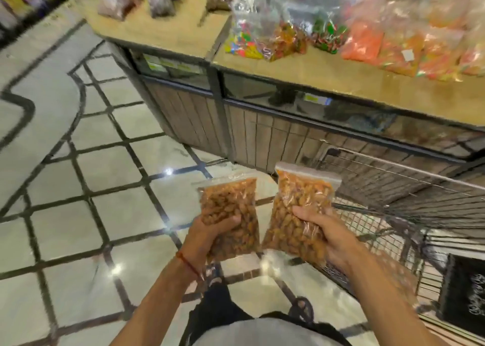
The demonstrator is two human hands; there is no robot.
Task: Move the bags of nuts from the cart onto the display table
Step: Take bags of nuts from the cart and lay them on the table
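My left hand (210, 234) grips a clear bag of brown nuts (228, 201) by its lower half, held upright over the floor. My right hand (325, 230) grips a second, slightly larger bag of nuts (299, 196) with a zip top, just left of the wire cart (399, 188). Both bags hang at about the same height, side by side and apart. The display table (341, 80), with a tan top, stands ahead and above, its front edge running from upper left to right.
Bags of coloured sweets (252, 41) and orange snacks (367, 41) crowd the table's right part; darker bags (162, 1) lie at the back left. Bare tan top shows along the front edge. A black crate (464, 293) sits by the cart. Tiled floor lies to the left.
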